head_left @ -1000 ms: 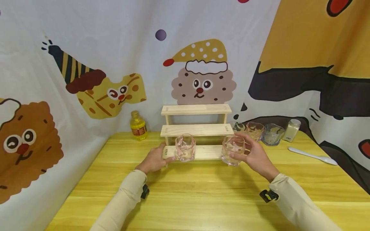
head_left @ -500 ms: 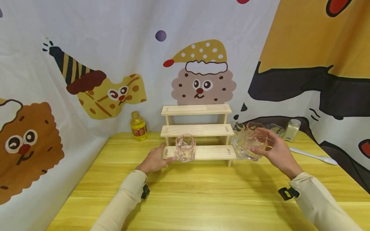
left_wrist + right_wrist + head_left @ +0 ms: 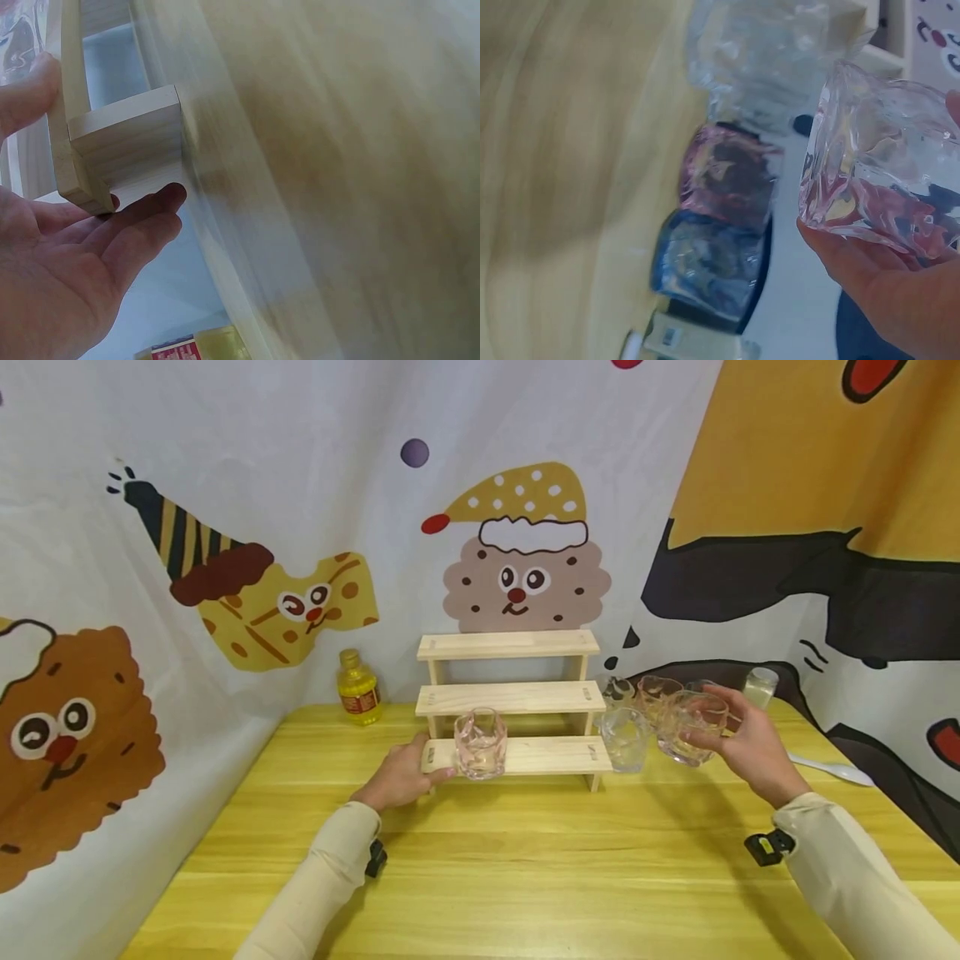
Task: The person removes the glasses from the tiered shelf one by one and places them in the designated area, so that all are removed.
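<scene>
My left hand (image 3: 402, 774) grips the left end of the lowest step of a three-step wooden rack (image 3: 558, 755), thumb on top of the board. In the left wrist view, the fingers (image 3: 142, 232) lie around the board's end near the support. On that step stands a pale pink glass (image 3: 481, 745). Right of the rack, my right hand (image 3: 753, 752) holds a clear faceted glass (image 3: 688, 727) raised off the table. The right wrist view shows this glass (image 3: 885, 157) between thumb and fingers, partly cut off by the frame.
Another clear glass (image 3: 624, 739) stands beside the rack's right end. Behind it are a patterned glass (image 3: 618, 691), a pink glass (image 3: 656, 693) and a blue glass (image 3: 709, 262). A lidded jar (image 3: 761, 686), a white spoon (image 3: 840, 770) and a yellow bottle (image 3: 358, 689) are also on the table.
My right hand has moved right with its glass, away from the lowest step's right end. The clear glass beside the rack has come into view. My left hand has stayed put.
</scene>
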The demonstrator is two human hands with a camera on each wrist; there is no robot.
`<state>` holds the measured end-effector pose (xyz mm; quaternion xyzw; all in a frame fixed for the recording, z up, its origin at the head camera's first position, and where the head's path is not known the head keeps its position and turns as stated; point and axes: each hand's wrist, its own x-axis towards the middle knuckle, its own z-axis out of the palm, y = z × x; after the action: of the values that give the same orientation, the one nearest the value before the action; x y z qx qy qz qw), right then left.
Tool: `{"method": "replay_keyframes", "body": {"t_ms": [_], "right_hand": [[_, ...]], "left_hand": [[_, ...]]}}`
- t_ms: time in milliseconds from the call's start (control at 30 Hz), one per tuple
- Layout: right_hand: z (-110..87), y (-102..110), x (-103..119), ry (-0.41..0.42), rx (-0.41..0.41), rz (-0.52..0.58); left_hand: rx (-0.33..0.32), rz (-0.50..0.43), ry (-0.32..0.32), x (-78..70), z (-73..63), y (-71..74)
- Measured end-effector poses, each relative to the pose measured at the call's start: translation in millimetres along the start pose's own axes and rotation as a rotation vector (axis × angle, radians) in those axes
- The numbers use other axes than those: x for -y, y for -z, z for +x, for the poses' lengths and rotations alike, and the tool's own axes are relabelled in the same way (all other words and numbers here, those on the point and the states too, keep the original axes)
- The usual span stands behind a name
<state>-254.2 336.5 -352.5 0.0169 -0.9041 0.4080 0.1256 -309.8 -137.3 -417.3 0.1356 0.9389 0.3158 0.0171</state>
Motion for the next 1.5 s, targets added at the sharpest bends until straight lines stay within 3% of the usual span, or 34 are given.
{"method": "replay_keyframes", "body": {"t_ms": [533,1267,1500], "right_hand": [[21.5,-25.2,-40.3,-0.115,-0.016,0.002],[36.5,-41.6,-45.2,-0.212,-0.036,-0.016],[36.9,-44.6,-48.6,-0.193,-0.047,-0.014]], "left_hand": [[-0.006,0.012,-0.013,1.6,1.0,-0.1],[-0.010,0.013,-0.013,-1.5,-1.4,1.1],[-0.007,0.003,-0.013,-0.1,-0.9,1.0]]}}
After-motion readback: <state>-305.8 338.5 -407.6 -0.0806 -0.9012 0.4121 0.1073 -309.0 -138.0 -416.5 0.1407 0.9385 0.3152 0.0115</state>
